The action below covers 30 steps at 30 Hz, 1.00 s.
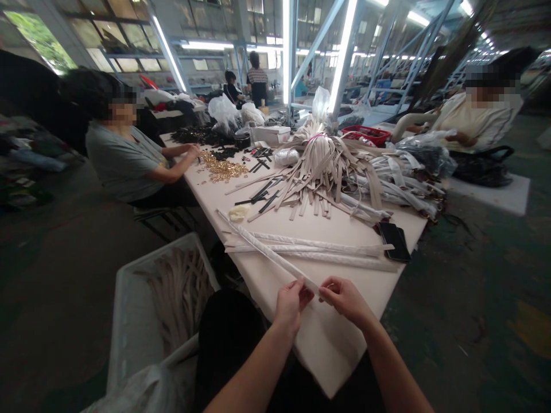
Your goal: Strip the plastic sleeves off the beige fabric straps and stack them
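A long pale strap (267,252) runs diagonally over the table toward me, its near end between my two hands. My left hand (293,304) pinches it a little back from that end. Close by on the right, my right hand (342,295) grips the tip between thumb and fingers. Several similar straps (327,252), partly wrapped in white, lie crosswise on the table beneath and beyond the held one. The undersides of my fingers are hidden.
A big bundle of beige straps (321,155) fans out on the table (357,338). Gold-coloured metal pieces (226,169) lie near a seated person (133,149) at left. A dark phone (394,241) rests at the right edge. A white crate (124,310) of strips stands on the floor.
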{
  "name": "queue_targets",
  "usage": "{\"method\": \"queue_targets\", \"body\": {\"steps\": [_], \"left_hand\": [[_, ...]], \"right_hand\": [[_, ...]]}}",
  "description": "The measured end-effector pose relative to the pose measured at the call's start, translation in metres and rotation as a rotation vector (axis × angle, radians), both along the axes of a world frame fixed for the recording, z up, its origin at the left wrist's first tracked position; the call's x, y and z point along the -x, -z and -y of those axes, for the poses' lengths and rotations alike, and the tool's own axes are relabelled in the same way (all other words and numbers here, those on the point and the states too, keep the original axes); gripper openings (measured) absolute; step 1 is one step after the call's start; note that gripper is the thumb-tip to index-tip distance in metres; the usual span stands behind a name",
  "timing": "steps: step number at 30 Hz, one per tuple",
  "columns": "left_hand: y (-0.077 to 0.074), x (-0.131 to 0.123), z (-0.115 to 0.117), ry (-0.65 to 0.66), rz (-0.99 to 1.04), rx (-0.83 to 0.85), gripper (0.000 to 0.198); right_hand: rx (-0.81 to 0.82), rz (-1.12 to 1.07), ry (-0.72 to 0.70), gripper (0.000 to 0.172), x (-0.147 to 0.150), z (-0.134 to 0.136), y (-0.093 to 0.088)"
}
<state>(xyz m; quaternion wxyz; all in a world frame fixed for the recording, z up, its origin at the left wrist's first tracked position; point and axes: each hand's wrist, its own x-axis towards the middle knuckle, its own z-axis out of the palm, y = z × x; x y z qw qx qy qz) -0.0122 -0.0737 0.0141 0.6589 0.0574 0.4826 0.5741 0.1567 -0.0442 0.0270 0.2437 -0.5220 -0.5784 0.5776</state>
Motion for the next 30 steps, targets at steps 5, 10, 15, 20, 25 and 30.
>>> {"method": "queue_targets", "body": {"steps": [5,10,15,20,25,30], "left_hand": [[0.008,-0.013,0.003,0.021,-0.032,-0.030,0.030],[0.004,0.021,-0.021,-0.124,0.065,-0.020,0.017],[-0.007,0.084,-0.067,-0.238,0.011,-0.081,0.010],[-0.014,0.142,-0.102,-0.360,-0.037,-0.099,0.009],[-0.012,0.204,-0.119,-0.509,-0.197,-0.068,0.010],[-0.012,0.249,-0.134,-0.558,-0.375,-0.084,0.003]], "right_hand": [[-0.046,0.013,-0.023,0.040,0.003,0.000,-0.003],[-0.095,0.077,-0.112,0.036,-0.024,-0.003,-0.008],[-0.071,0.164,-0.247,0.039,-0.078,-0.010,-0.024],[-0.092,0.262,-0.258,0.043,-0.121,-0.026,-0.032],[-0.177,0.413,-0.085,0.042,-0.157,-0.060,-0.024],[-0.269,0.597,-0.036,0.040,-0.173,-0.109,-0.023]]}}
